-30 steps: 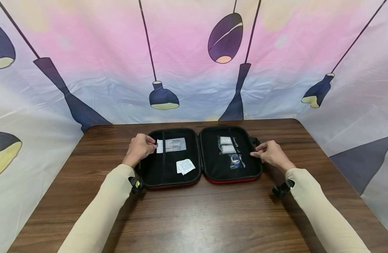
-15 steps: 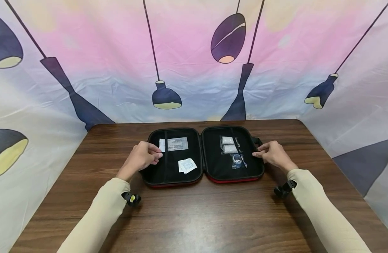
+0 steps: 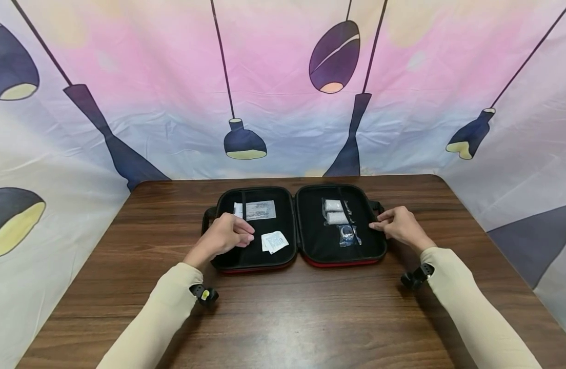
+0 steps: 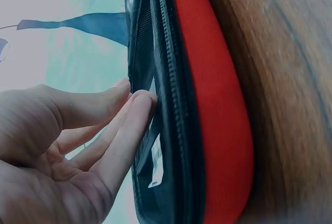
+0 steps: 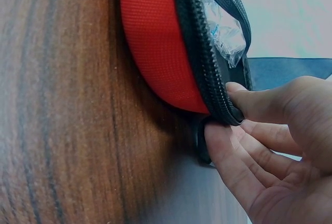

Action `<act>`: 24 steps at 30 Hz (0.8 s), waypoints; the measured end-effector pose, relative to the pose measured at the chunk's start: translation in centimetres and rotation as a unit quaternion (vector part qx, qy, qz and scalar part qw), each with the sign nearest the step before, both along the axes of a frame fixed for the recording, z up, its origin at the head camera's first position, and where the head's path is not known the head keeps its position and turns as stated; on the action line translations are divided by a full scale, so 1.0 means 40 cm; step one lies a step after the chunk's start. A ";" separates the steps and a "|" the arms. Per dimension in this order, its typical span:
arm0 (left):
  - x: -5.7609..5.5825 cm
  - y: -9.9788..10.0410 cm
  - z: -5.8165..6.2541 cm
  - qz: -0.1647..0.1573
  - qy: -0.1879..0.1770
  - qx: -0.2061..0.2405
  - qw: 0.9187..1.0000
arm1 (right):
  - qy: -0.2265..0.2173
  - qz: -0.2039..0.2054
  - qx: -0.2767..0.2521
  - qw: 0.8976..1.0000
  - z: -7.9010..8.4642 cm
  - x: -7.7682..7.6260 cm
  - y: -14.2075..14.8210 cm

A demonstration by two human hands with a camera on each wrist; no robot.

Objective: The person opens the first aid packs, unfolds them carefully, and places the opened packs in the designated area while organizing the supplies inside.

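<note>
A black-lined zip case with a red shell lies unfolded on the table. My left hand is over its left half, fingers loosely bent with nothing between them. Beside those fingers lie small white sachets; a long printed packet sits under an elastic strap behind. At the case's right edge, my right hand pinches the zipped rim, thumb inside and fingers outside in the right wrist view. Two wrapped white rolls and a clear packet with dark contents are under the right half's strap.
The wooden table extends in front of the case and to both sides. A printed cloth backdrop hangs behind its far edge. A black loop handle sticks out at the case's right side.
My left hand has left the left rim near the printed packet and moved right and nearer, over the left half. My right hand stays at the right rim. The view has shifted slightly.
</note>
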State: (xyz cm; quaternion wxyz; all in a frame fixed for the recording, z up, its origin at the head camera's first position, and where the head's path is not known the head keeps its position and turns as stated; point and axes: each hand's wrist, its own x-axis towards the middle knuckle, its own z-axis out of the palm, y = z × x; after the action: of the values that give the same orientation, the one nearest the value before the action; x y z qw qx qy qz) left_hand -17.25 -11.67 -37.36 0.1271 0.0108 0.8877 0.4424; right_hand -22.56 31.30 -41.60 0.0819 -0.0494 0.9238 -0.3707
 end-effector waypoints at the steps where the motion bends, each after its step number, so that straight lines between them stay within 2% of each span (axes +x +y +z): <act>1: -0.002 0.005 -0.002 0.004 -0.007 0.003 1.000 | 0.000 0.000 -0.001 1.000 0.000 0.000 0.001; 7: -0.017 0.027 -0.014 0.019 -0.038 0.019 0.999 | -0.001 0.000 0.000 1.000 -0.001 -0.001 0.002; 16: -0.038 0.042 -0.040 0.024 -0.072 0.054 0.996 | 0.000 -0.001 -0.001 1.000 -0.001 -0.001 0.002; 24: -0.047 0.045 -0.047 0.022 -0.100 0.064 0.993 | 0.001 -0.002 -0.003 1.000 0.000 -0.001 0.001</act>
State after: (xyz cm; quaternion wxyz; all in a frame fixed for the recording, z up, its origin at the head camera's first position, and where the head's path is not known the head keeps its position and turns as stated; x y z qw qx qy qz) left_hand -19.13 -9.88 -39.23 0.2044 -0.0453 0.8406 0.4996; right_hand -22.60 31.33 -41.62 0.0800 -0.0487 0.9229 -0.3734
